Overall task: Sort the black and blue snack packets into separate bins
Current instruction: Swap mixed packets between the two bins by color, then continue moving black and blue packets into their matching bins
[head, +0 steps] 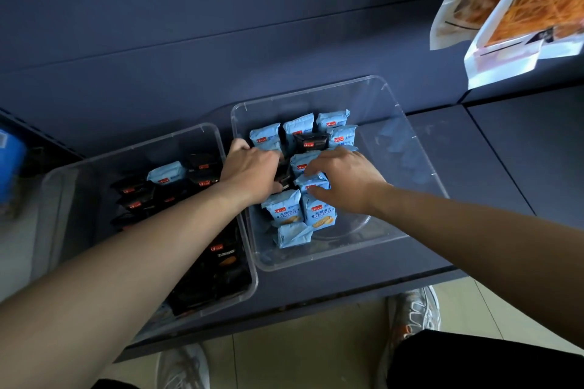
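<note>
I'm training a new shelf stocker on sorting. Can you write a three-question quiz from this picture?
1. True or false: the left bin holds only black packets.
2. Which hand grips a black packet in the right bin? A) left hand B) right hand
3. Fill in: besides the gripped one, a stray black packet lies among the ____ packets near the right bin's far end.

Key:
1. False; one blue packet lies among them.
2. A; its fingers close around the gripped black packet.
3. blue
</note>
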{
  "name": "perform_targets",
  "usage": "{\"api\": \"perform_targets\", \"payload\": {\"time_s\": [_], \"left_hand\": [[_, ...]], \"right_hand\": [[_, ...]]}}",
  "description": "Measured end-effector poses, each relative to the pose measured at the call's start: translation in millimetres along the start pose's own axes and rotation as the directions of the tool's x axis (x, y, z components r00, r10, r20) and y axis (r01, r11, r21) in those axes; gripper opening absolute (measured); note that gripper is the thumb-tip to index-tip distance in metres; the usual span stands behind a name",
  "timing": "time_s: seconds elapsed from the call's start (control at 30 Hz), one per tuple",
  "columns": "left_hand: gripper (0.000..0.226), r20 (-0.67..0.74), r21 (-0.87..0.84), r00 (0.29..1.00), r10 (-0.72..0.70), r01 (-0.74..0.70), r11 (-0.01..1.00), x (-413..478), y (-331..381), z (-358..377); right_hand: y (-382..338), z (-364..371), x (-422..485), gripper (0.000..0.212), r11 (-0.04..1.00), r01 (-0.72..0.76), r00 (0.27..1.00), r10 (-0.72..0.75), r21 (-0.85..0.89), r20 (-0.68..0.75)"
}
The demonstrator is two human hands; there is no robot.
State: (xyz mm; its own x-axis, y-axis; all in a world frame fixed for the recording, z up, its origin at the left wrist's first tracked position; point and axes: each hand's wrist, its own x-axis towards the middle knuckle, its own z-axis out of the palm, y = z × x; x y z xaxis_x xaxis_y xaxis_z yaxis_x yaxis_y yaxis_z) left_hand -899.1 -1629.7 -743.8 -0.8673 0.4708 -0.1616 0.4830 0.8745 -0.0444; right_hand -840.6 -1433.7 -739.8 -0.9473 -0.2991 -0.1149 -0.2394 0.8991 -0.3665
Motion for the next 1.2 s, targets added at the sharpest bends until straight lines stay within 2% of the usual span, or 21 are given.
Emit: {"api": "perform_targets", "payload": {"time_s": [0.1, 0.2, 0.33, 0.47, 0.57, 0.63, 0.77, 0.83, 1.03, 1.2], "left_hand": [[0.038, 0.013, -0.019, 1.0, 0.012, -0.012, 1.0, 0, -1, 0], [0.04, -0.013, -0.255, 1.0, 0.011, -0.014, 0.967, -3, -5, -12], [0.039, -0.129, -0.582, 0.989, -0.07, -0.019, 0.813, -22, -20, -56], [0.035, -0.214, -0.697, 0.949, -0.23, 0.017, 0.717, -61, -53, -104], [0.035, -0.252, -0.722, 0.897, -0.364, 0.076, 0.688, -103, -81, -124], [0.036, -0.254, -0.696, 0.885, -0.389, 0.112, 0.709, -134, -99, -125], [0.04, -0.142, -0.665, 0.888, -0.437, 0.241, 0.707, -187, -137, -98], [0.039, -0.094, -0.665, 0.892, -0.443, 0.275, 0.695, -201, -154, -83], [0.037, -0.08, -0.654, 0.907, -0.414, 0.265, 0.708, -211, -187, -60], [0.039, -0.041, -0.666, 0.906, -0.421, 0.289, 0.688, -213, -201, -47]], "right_hand": [[-1, 4, 1, 0.031, 1.0, 0.006, 0.999, -0.005, -0.019, 0.035], [-2, -2, 1, 0.028, 1.0, -0.023, 1.0, 0.023, 0.015, 0.018], [-12, -27, 4, 0.026, 0.998, -0.056, 0.998, 0.056, 0.035, -0.002], [-48, -63, 6, 0.019, 0.995, -0.059, 0.998, 0.057, 0.085, 0.028], [-90, -82, 6, 0.011, 0.988, -0.032, 0.998, 0.023, 0.151, 0.057], [-119, -85, 6, 0.014, 0.987, 0.006, 0.998, -0.017, 0.16, 0.066], [-158, -65, 5, 0.023, 0.988, 0.036, 0.992, -0.054, 0.149, 0.114], [-166, -49, 9, 0.026, 0.993, 0.064, 0.987, -0.077, 0.099, 0.138], [-193, -10, 42, 0.034, 0.985, 0.174, 0.963, -0.168, -0.011, 0.213], [-206, 12, 91, 0.046, 0.985, 0.166, 0.97, -0.154, -0.045, 0.189]]}}
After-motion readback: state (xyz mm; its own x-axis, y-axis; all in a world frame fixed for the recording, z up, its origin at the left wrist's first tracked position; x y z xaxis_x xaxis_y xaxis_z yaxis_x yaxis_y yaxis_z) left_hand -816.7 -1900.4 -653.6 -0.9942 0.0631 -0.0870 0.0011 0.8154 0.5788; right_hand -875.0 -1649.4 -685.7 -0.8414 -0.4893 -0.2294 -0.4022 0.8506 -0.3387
